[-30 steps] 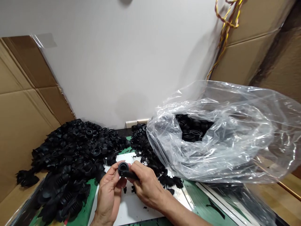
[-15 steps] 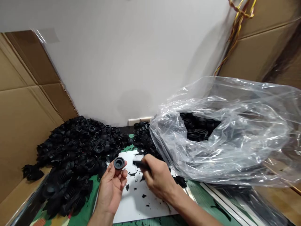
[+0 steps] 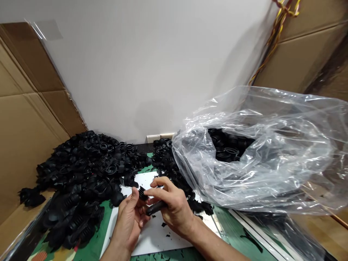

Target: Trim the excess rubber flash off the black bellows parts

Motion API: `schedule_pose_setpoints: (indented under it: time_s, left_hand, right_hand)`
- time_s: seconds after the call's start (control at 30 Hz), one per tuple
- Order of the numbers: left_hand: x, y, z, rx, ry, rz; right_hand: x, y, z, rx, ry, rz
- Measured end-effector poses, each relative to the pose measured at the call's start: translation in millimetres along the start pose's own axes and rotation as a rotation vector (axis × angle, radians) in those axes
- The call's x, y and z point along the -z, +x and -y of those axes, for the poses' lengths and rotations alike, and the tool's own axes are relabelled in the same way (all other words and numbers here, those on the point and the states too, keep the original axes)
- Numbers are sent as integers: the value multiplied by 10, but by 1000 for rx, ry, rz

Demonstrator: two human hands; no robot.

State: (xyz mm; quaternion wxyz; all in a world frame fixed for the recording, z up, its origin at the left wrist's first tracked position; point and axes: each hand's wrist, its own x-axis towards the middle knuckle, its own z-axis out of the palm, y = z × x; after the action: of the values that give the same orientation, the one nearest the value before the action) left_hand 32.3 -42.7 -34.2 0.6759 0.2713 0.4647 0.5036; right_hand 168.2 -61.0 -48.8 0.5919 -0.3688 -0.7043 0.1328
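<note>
Two hands are working together at six o'clock: left hand pinching a rubber boot, right hand clamping a black rod.

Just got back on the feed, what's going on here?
A person is working bare-handed over a white board. The left hand holds a small ribbed black rubber part, and the right hand grips a black cylindrical tool right beside it; the tool's tip is hidden. Black rubber scraps lie on the board. A heap of similar rubber parts sits to the left, and more lie inside a clear plastic bag to the right.
</note>
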Motion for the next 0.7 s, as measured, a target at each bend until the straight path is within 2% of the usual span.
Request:
schedule_pose_setpoints:
  time_s: [0.07, 0.27, 0.37, 0.5, 0.7]
  left_hand:
    - [-19, -12, 23, -4, 55, 37]
    - [-28, -28, 16, -25, 100, 110]
    - [-51, -46, -13, -4, 71, 88]
    - [-74, -52, -30, -16, 52, 34]
    - [-51, -48, 25, -86, 74, 93]
  right_hand:
    - [-8, 3, -2, 18, -5, 2]
    - [-4, 56, -12, -56, 45, -164]
    - [-32, 62, 7, -124, 107, -216]
    - [-83, 53, 55, -183, 163, -222]
    - [-132, 82, 76, -220, 140, -272]
